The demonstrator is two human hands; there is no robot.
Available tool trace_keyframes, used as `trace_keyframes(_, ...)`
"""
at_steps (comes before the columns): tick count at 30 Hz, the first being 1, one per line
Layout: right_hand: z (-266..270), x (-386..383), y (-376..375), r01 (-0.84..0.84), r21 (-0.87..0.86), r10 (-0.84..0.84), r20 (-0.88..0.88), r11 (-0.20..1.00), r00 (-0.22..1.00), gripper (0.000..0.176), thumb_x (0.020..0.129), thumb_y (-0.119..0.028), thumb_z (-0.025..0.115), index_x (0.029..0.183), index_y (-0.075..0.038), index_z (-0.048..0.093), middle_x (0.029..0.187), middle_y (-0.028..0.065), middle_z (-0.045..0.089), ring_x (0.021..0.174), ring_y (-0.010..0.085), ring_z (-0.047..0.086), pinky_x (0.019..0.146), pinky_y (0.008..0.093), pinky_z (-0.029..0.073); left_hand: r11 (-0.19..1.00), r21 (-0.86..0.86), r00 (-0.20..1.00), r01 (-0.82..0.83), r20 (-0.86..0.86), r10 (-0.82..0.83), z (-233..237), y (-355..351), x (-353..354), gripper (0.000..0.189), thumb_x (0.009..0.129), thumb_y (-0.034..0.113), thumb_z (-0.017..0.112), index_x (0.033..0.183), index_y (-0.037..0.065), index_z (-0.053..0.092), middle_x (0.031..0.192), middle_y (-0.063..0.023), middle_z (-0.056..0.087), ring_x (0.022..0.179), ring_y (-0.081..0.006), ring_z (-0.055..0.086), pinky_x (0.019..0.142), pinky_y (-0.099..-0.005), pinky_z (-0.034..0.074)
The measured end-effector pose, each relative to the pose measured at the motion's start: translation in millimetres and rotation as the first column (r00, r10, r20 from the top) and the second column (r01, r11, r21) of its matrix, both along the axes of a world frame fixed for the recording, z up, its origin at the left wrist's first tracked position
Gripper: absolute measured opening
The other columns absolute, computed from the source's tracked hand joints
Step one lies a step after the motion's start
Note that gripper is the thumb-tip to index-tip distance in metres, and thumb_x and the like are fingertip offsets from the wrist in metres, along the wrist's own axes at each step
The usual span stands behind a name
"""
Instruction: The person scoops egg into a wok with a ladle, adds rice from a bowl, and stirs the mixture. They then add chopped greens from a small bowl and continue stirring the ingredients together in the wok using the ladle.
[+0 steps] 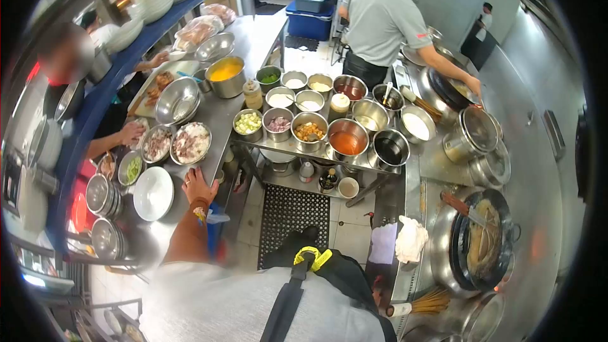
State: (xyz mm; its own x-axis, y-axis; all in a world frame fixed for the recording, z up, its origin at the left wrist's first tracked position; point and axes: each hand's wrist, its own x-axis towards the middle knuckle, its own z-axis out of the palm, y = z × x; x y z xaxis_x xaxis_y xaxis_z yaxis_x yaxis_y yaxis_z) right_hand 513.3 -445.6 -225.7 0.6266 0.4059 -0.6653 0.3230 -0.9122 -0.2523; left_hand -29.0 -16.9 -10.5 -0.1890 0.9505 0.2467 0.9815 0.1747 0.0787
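My left hand (199, 186) lies on the steel table (196, 215) with its fingers spread, holding nothing. Just left of it is an empty white bowl (153, 194). Beyond the fingertips stands a bowl of chopped meat (190, 144), and a second bowl of meat (157, 144) sits beside that. A bowl of sliced greens (131, 170) is farther left. On my right side only a small patch of skin, perhaps my right hand (378, 292), shows low beside my body; its fingers are hidden.
Several steel pots of sauces and chopped ingredients, one of orange sauce (348, 144), crowd the stand ahead. To the right, a wok (484, 240) holds food and a wood-handled strainer (462, 206). A co-worker (386, 19) works at the far stove. Another person's hand (132, 133) reaches in from the left.
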Motion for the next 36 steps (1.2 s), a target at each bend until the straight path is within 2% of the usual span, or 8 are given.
trace_keyframes(6,7,-4,32,-0.147,0.064,0.147,0.011,0.987,0.989,0.017,0.076,-0.019,0.062,0.069,-0.003,0.062,0.063,0.0129,0.058,0.061,0.033,0.058,0.06,0.0419,0.047,1.0,0.003,1.0,0.0,0.013,0.0,2,0,-5,0.079,0.074,0.051,0.063,0.134,0.004,0.043,0.138,-0.019,0.041,0.129,-0.0351,0.036,0.101,-0.0507,0.029)
trace_keyframes(11,16,-3,105,-0.366,0.511,0.38,0.081,0.778,0.922,0.023,0.081,-0.023,0.063,0.075,-0.001,0.067,0.068,0.0147,0.065,0.066,0.0348,0.063,0.065,0.0422,0.051,1.0,-0.004,1.0,-0.006,0.026,0.006,4,3,-2,0.081,0.073,0.051,0.064,0.135,0.004,0.043,0.138,-0.0192,0.041,0.13,-0.0346,0.035,0.102,-0.05,0.029)
trace_keyframes(18,285,-98,391,-0.297,0.786,0.535,-0.051,0.542,0.843,0.017,0.085,-0.019,0.064,0.092,-0.003,0.068,0.076,0.0074,0.068,0.072,0.0142,0.063,0.066,0.0304,0.05,1.0,-0.014,0.998,0.016,0.053,-0.016,9,9,-7,0.083,0.073,0.052,0.063,0.136,0.003,0.041,0.137,-0.0206,0.04,0.13,-0.036,0.034,0.102,-0.0511,0.028)
trace_keyframes(24,298,-163,632,-0.699,0.686,0.664,0.429,0.202,0.613,0.028,0.083,-0.019,0.066,0.107,-0.005,0.065,0.081,0.0146,0.068,0.073,0.0269,0.065,0.068,0.0368,0.051,0.99,0.137,0.971,-0.016,0.24,-0.017,4,14,-22,0.065,0.083,0.043,0.06,0.129,0.0,0.046,0.126,-0.0189,0.048,0.122,-0.0345,0.041,0.1,-0.0486,0.028)
trace_keyframes(27,252,-165,721,-0.861,0.458,0.716,0.522,0.223,0.463,0.044,0.077,-0.022,0.072,0.117,-0.007,0.062,0.081,0.0134,0.067,0.073,0.0256,0.064,0.071,0.0364,0.051,0.916,0.329,0.802,-0.23,0.598,-0.013,-25,23,-40,0.043,0.088,0.03,0.06,0.118,0.0,0.053,0.107,-0.016,0.059,0.104,-0.028,0.056,0.089,-0.0431,0.041)
trace_keyframes(29,224,-153,755,-0.927,0.374,0.722,0.637,0.018,0.271,0.038,0.074,-0.02,0.073,0.109,-0.007,0.065,0.08,0.0134,0.066,0.073,0.0265,0.064,0.072,0.036,0.051,0.913,0.18,0.558,-0.365,0.827,0.06,-1,37,-39,0.029,0.09,0.023,0.06,0.106,0.001,0.055,0.095,-0.0116,0.061,0.088,-0.021,0.059,0.076,-0.0361,0.048)
trace_keyframes(31,249,-162,762,-0.912,0.353,0.844,0.405,0.209,0.35,0.026,0.073,-0.022,0.073,0.096,-0.01,0.069,0.088,0.0199,0.067,0.085,0.0352,0.065,0.076,0.0435,0.051,0.898,0.02,0.236,-0.439,0.967,0.094,14,46,-50,0.02,0.09,0.019,0.061,0.096,0.002,0.055,0.086,-0.008,0.062,0.075,-0.0152,0.06,0.065,-0.0303,0.052)
trace_keyframes(36,283,-139,752,-0.949,0.293,0.825,0.503,0.117,0.257,0.021,0.083,-0.029,0.063,0.08,-0.009,0.066,0.083,0.0169,0.067,0.08,0.037,0.064,0.069,0.0469,0.05,0.901,-0.214,-0.365,-0.378,0.929,0.068,22,59,-64,0.014,0.09,0.014,0.061,0.083,0.006,0.052,0.081,-0.0071,0.062,0.068,-0.0158,0.063,0.062,-0.0304,0.056)
